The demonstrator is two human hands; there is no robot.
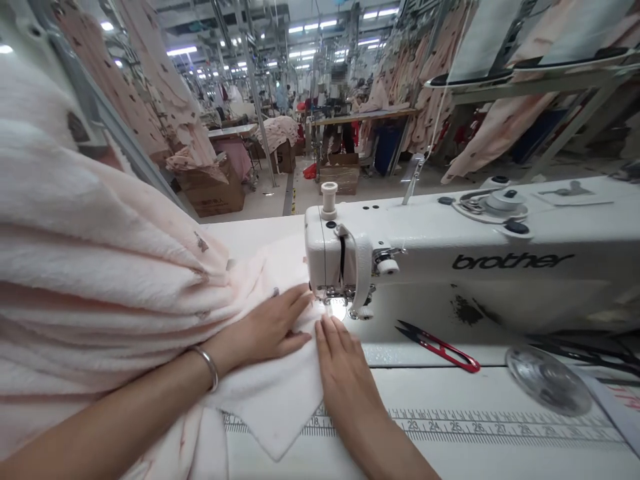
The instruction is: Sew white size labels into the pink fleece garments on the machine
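Note:
My left hand (267, 330) lies flat with fingers stretched out on pale pink fleece fabric (270, 393), just left of the needle area. My right hand (345, 370) is flat too, fingers together and pointing at the lit presser foot (337, 307) of the white Brother sewing machine (450, 260). Both hands press the fabric's edge onto the machine bed. A silver bangle (210, 367) sits on my left wrist. A big pile of the same fleece (90, 267) is heaped at my left.
Red-handled thread snips (440, 347) lie on the table right of the needle, beside a clear round lid (547, 380). A printed ruler (475, 427) runs along the table. Beyond are cardboard boxes (213, 190), hanging pink garments and a person standing far off at a table.

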